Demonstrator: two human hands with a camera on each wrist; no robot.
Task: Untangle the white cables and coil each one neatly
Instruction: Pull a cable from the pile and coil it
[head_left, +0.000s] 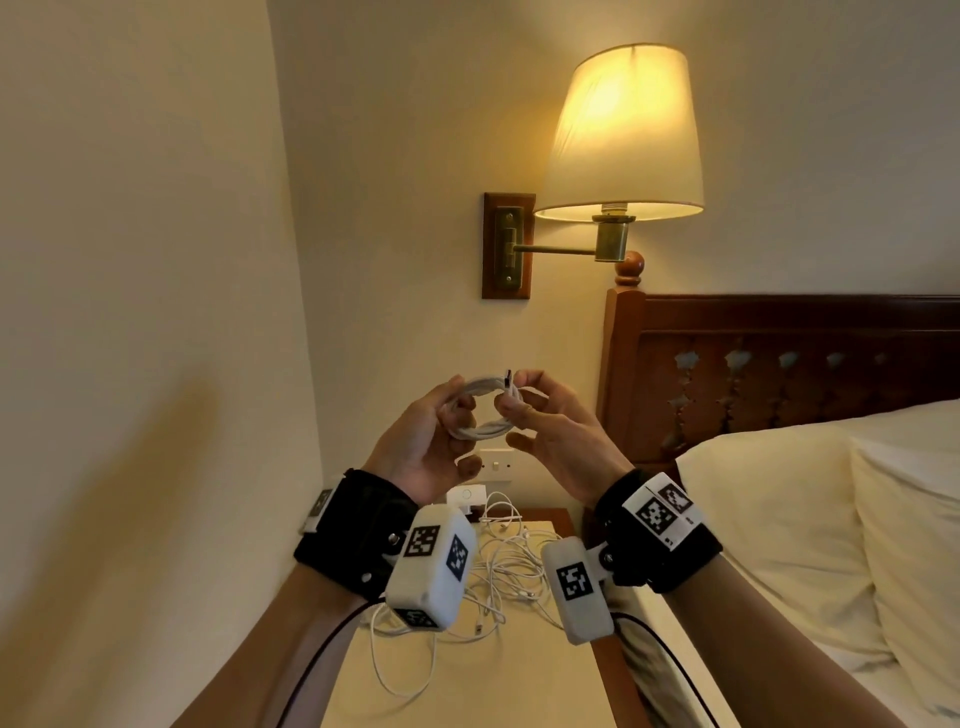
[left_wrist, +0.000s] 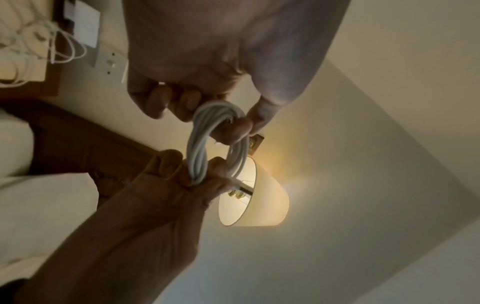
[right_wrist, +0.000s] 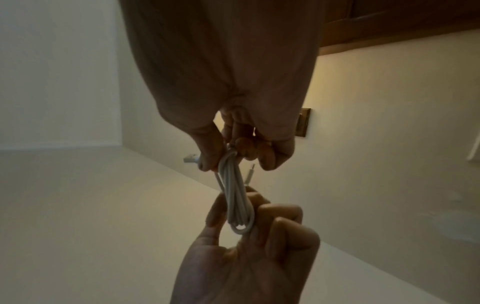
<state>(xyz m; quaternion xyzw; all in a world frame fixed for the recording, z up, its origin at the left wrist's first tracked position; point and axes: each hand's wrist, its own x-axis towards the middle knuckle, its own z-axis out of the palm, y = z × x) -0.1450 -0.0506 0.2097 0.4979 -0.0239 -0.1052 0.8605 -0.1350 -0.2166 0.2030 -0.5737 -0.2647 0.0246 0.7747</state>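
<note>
white coiled cable (head_left: 485, 410) is held up in front of the wall, between both hands. left hand (head_left: 421, 447) grips one side of the loop with curled fingers (head_left: 460, 415); right hand (head_left: 558, 441) pinches the other side, a plug end sticking up. more white cables (head_left: 498, 577) lie tangled on the counter (head_left: 519, 686) below, beside the bed (head_left: 831, 519).

1. Desk (head_left: 462, 691): front edge cut off by the head frame; wrist cameras block parts of the loose cables (head_left: 498, 571).
2. Coil (head_left: 483, 410): both grips cover parts of it.
3. Charger (head_left: 466, 498): half hidden by the left hand (head_left: 421, 447).
</note>
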